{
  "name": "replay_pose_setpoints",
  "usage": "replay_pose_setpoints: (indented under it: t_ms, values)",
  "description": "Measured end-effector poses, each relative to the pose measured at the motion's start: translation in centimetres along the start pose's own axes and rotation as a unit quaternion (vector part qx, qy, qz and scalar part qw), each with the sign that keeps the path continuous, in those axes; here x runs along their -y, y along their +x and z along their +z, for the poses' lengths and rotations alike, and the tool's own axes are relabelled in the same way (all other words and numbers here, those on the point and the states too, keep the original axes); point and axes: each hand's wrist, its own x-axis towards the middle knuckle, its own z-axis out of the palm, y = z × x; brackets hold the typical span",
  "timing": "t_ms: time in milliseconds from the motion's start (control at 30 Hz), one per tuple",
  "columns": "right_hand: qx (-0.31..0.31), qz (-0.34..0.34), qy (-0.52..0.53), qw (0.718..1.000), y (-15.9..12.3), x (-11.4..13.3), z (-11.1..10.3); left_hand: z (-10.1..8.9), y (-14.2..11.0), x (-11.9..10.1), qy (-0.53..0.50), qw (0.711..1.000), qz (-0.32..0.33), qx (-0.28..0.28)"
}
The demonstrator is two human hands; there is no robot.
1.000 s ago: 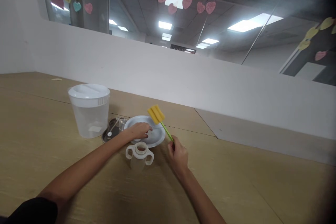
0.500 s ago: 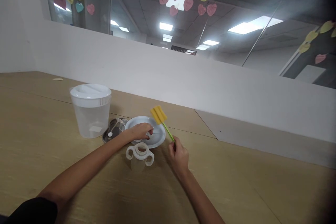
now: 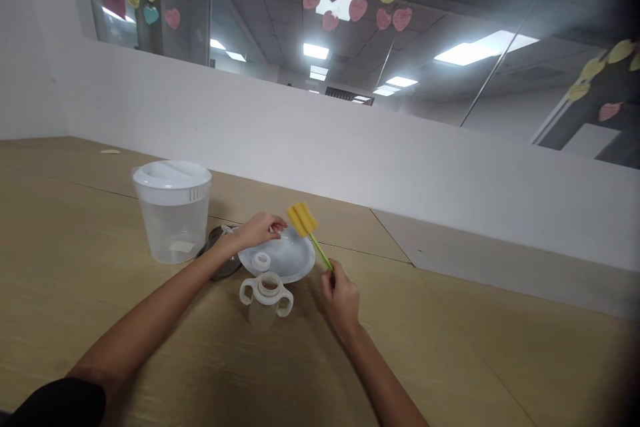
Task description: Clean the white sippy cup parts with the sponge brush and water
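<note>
My right hand point(image 3: 341, 296) is closed around the green handle of a bottle brush with a yellow sponge head point(image 3: 302, 219), which points up and to the left. My left hand point(image 3: 260, 229) hovers over the far rim of a white plate point(image 3: 293, 260), fingers pinched on something small and clear that I cannot make out. A small white ring point(image 3: 261, 259) lies on the plate. A clear baby cup with two handles point(image 3: 265, 296) stands upright just in front of the plate, between my two hands.
A translucent plastic pitcher with a white lid point(image 3: 172, 210) stands to the left on the wooden table point(image 3: 450, 347). A dark round lid point(image 3: 215, 253) lies between pitcher and plate. A white partition wall point(image 3: 350, 153) runs along the table's far edge.
My left hand has lifted off the plate's middle and moved back toward its far rim, uncovering the white ring. My right hand and the brush have stayed almost still.
</note>
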Motion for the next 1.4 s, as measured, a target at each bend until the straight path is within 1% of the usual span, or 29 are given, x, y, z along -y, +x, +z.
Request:
replay_pose_setpoints:
  t_ms: [100,167,267,400,533,633,767,800,833,900,967,1033,1100,1167,1233,1300,1400]
  values:
    - [0.019,0.004,0.002,1.000,-0.1,-0.2,0.3,-1.9,-0.3,-0.6,-0.130,0.988,-0.023,-0.074]
    - [0.034,-0.004,-0.001,0.999,-0.1,-0.4,0.5,-2.7,-0.5,-1.0,-0.183,0.978,-0.026,-0.095]
    - [0.054,-0.010,-0.013,0.998,-0.2,-0.6,0.7,-2.8,-0.6,-1.2,-0.187,0.978,-0.021,-0.091]
    - [0.081,-0.001,-0.032,0.996,-0.1,-0.7,0.6,-2.0,-0.4,-0.7,-0.146,0.985,-0.030,-0.092]
    - [0.087,0.002,-0.029,0.996,0.0,-0.5,0.4,-2.2,-0.5,-0.5,-0.131,0.986,-0.029,-0.095]
    - [0.079,0.000,-0.028,0.996,0.1,-0.4,0.3,-3.0,-0.6,-1.1,-0.170,0.976,-0.036,-0.133]
    - [0.068,0.004,-0.053,0.996,0.2,-0.4,0.3,-3.9,-0.7,-2.4,-0.237,0.944,-0.040,-0.227]
    - [0.063,0.002,-0.059,0.996,0.3,-0.4,0.3,-3.9,-0.7,-2.6,-0.249,0.937,-0.040,-0.242]
    - [0.054,-0.006,-0.059,0.997,0.2,-0.4,0.3,-3.9,-0.7,-2.8,-0.261,0.933,-0.040,-0.246]
    - [0.026,-0.040,-0.045,0.998,0.1,-0.3,0.2,-3.6,-0.7,-2.9,-0.269,0.938,-0.035,-0.215]
    - [-0.010,-0.083,-0.020,0.996,-0.1,-0.1,0.2,-3.1,-0.7,-2.7,-0.244,0.956,-0.019,-0.165]
    - [-0.039,-0.113,-0.002,0.993,-0.3,0.2,0.1,-2.6,-0.7,-2.7,-0.200,0.971,-0.002,-0.129]
    - [-0.059,-0.117,0.009,0.991,-0.4,0.4,-0.1,-2.5,-0.8,-2.9,-0.165,0.981,0.003,-0.107]
    - [-0.072,-0.109,0.021,0.991,-0.4,0.6,-0.2,-2.8,-1.0,-3.4,-0.125,0.988,-0.001,-0.095]
    - [-0.075,-0.096,0.036,0.992,-0.3,0.9,-0.4,-3.6,-1.2,-3.9,-0.062,0.992,-0.011,-0.105]
    - [-0.071,-0.077,0.050,0.993,-0.2,1.1,-0.6,-4.8,-1.5,-4.1,0.012,0.991,-0.024,-0.130]
    - [-0.067,-0.038,0.067,0.995,0.0,1.2,-0.9,-6.8,-2.0,-3.3,0.113,0.976,-0.058,-0.179]
